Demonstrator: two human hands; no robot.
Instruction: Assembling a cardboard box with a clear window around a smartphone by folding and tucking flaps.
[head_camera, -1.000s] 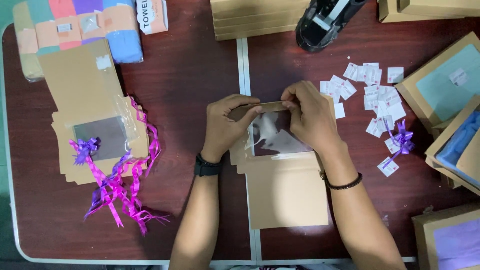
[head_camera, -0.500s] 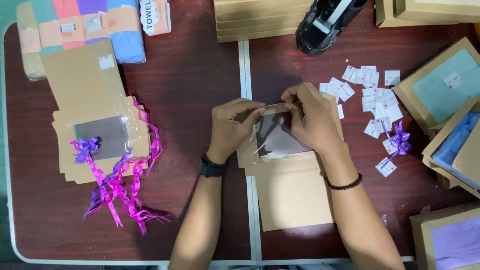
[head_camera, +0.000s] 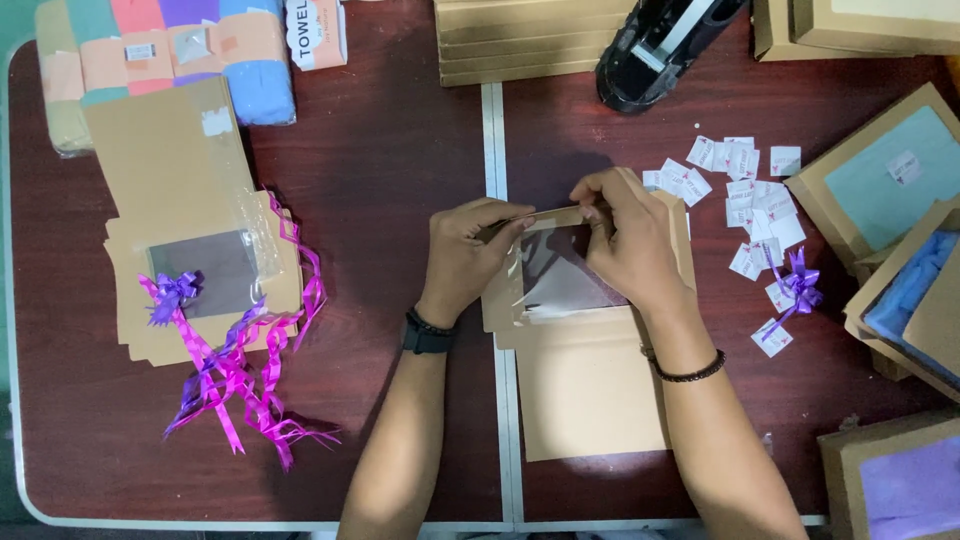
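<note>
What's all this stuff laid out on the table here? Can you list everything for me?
flat cardboard box blank: one, tan, centre, under both hands
clear film sheet: one, see-through, on the blank's window, pinched by both hands
stack of window blanks: several, tan, left
ribbon bows: a bunch, pink and purple, on and below the left stack
small bow: one, purple, right, among the stickers
stickers: many, white, right of centre
folded towels: a bundle, pastel colours, top left
tape dispenser: one, black, top centre
finished window boxes: several, tan, right edge
table: dark red-brown
left hand: black watch, holds the film's left edge
right hand: black wrist band, holds the film's top edge
</note>
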